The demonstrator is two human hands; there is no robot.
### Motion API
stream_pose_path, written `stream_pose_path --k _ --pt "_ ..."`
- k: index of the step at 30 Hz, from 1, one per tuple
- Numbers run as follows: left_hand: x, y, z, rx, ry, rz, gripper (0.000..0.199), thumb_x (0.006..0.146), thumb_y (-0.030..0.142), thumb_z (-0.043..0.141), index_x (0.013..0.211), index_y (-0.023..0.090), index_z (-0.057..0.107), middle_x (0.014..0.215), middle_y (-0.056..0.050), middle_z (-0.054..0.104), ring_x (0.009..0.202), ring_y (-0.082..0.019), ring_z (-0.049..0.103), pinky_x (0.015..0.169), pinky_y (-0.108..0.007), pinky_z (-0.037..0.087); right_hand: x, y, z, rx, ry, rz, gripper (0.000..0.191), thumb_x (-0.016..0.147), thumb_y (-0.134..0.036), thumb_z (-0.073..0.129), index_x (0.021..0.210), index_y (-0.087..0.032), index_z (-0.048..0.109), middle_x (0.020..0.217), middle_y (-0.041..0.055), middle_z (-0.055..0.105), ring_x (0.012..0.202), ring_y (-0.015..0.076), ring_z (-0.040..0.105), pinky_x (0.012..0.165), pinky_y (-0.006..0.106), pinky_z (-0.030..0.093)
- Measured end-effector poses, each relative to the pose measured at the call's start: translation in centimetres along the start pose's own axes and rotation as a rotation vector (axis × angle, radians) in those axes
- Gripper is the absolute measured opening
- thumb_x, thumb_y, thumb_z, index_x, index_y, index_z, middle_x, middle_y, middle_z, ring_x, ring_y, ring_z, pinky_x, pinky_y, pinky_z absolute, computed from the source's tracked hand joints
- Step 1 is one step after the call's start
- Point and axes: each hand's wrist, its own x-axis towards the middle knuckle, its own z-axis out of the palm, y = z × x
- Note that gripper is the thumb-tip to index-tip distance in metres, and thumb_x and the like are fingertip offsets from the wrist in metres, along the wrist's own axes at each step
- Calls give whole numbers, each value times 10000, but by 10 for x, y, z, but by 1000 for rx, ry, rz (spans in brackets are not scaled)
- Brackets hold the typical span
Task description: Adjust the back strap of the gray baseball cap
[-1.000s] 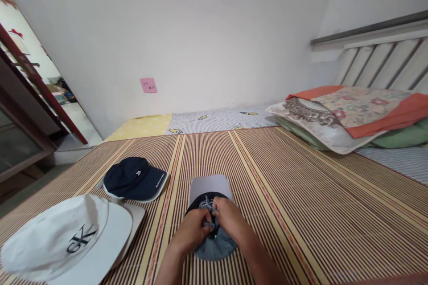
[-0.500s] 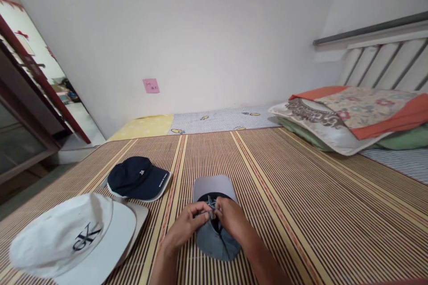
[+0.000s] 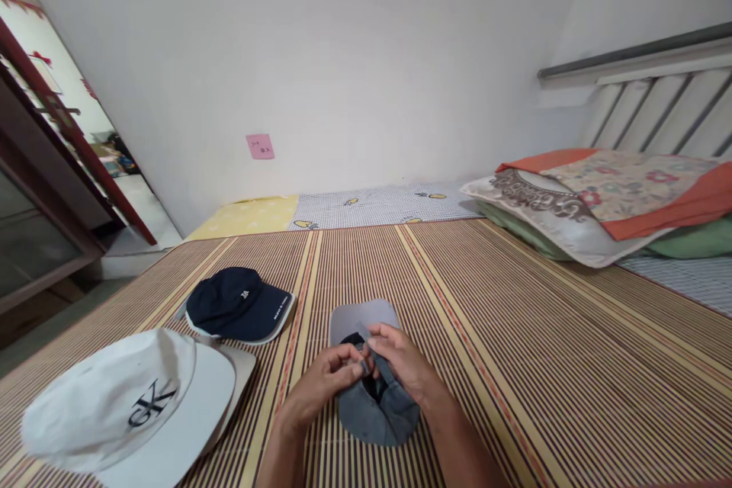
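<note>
A grey baseball cap [image 3: 374,419] lies on the striped mat in front of me, its lighter brim pointing away and its dark inside partly showing. My left hand [image 3: 323,385] pinches one side of the cap's back strap between thumb and fingers. On the other side, my right hand [image 3: 403,362] is closed on the strap's free end, which sticks up past the fingertips. The buckle is too small and too covered to make out. To the left sit a navy cap [image 3: 237,305] and a large white cap [image 3: 129,404] with black letters.
The striped bamboo mat [image 3: 480,335] covers the bed. Pillows with a floral, orange-edged cover [image 3: 640,187] are stacked at the right, near a white slatted headboard [image 3: 675,110]. A pink note [image 3: 260,146] is on the wall; a doorway opens at the left.
My right hand has turned and shifted slightly right, its fingers now higher on the strap. The left hand stays nearly in place, and the cap's opening shows a little more.
</note>
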Motion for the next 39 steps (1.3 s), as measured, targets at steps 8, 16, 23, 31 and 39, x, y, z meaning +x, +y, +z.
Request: stream_pose_path --k 8,16,23,31,39 --pt "1 1 -2 62 71 0 336 817 516 800 841 192 713 921 -46 736 918 -220 651 865 -316 455 -3 -7 1 195 3 -27 207 758 -340 748 874 -185 674 810 2 694 623 116 611 573 234 475" --pt "2 3 0 12 86 -31 387 862 552 745 830 174 669 749 -24 712 650 -139 563 665 -249 374 -2 -9 -5 99 -4 -46 342 854 -508 729 965 -187 688 743 -16 668 418 34 323 406 208 162" --pt "3 2 2 -24 112 6 396 845 542 769 805 161 670 755 3 644 683 -131 511 686 -250 369 1 -2 -6 14 8 -72 409 782 -570 799 848 -176 708 671 -33 610 521 77 477 491 212 336" --pt "3 -1 0 -48 55 8 365 884 532 737 874 170 684 821 -6 676 738 -143 533 719 -250 380 -2 -3 -5 -5 -4 -45 372 764 -511 819 848 -189 653 693 -34 646 539 88 531 522 221 373" --pt "4 -7 -4 -38 35 14 332 918 497 707 917 165 708 884 -31 698 812 -168 573 771 -263 404 -2 -5 -5 -44 -7 -18 410 751 -542 825 841 -185 645 671 -24 666 541 103 561 532 232 403"
